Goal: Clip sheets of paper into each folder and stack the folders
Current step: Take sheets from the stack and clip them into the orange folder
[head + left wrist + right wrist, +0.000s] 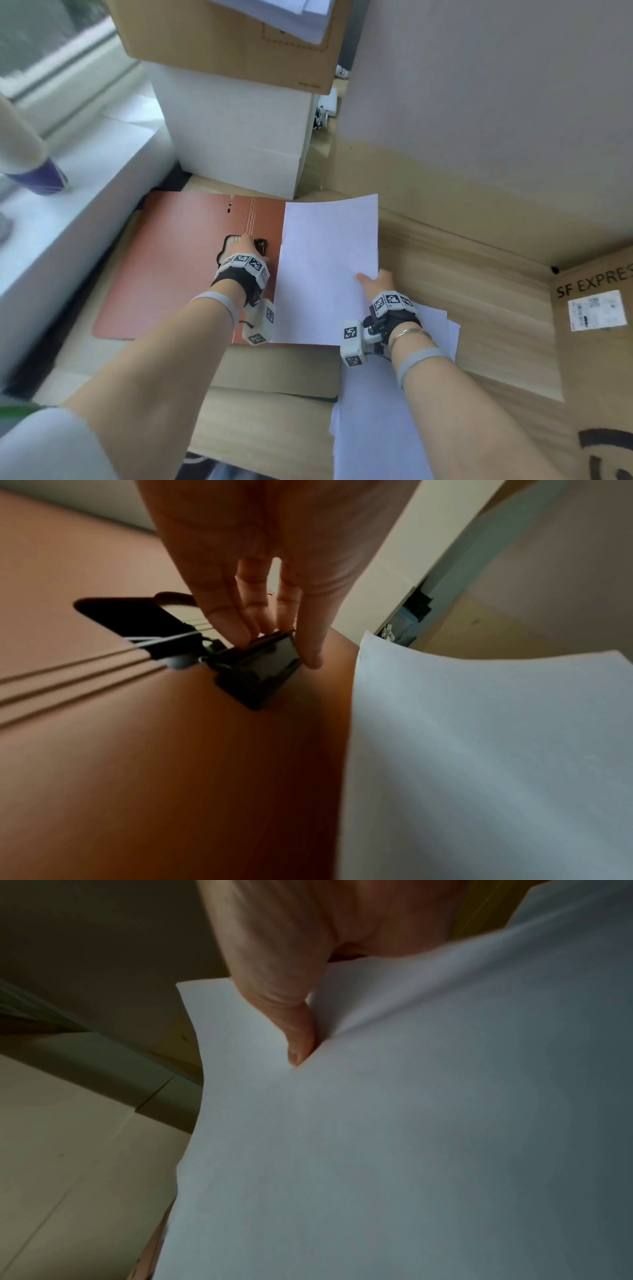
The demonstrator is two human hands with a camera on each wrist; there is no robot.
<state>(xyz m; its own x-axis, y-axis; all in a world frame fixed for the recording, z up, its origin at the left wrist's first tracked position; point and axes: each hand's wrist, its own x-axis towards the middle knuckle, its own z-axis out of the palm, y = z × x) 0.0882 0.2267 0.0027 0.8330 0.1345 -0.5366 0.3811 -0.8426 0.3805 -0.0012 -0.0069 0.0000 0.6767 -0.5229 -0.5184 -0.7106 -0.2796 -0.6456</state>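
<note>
A: Where's the left hand point(244, 247)?
B: On the open reddish-brown card folder point(164, 267), fingers point(222, 615) curled round its black metal spring clip point(253, 666).
A: And the paper?
B: The white paper sheet point(329, 270) hangs just right of the clip, over the folder's right half, pinched near its right edge by the right hand point(378, 282), thumb point(294, 1020) on top.

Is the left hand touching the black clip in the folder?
Touching. The left wrist view shows the left hand with its fingers laid against the raised black clip, with no gap between them.
</note>
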